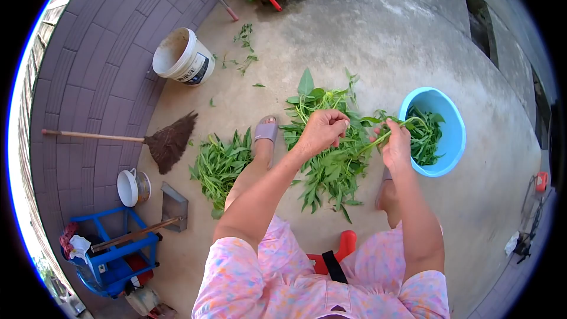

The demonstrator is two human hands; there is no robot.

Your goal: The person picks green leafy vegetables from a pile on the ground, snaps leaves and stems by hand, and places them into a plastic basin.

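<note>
Some stems [378,142] are sitting pinched in the right hand [397,145], best held steady, left hand [322,133] curled alongside, contents unclear.

So the big heap of greens [331,168] is on the floor [378,41] between the person's feet, with a smaller pile [220,162] just left of the left foot [266,131]. Left hand's [322,133] over the big heap, right hand's [394,143] between heap and basin [453,142], with a stem [381,138] in it. Basin's off to the right, leaves [424,142] inside. Over left by the wall [112,53], front to back: bucket [188,65], broom [170,143], small pail [142,186]. Dustpan's [175,207] right of the pail.
</note>
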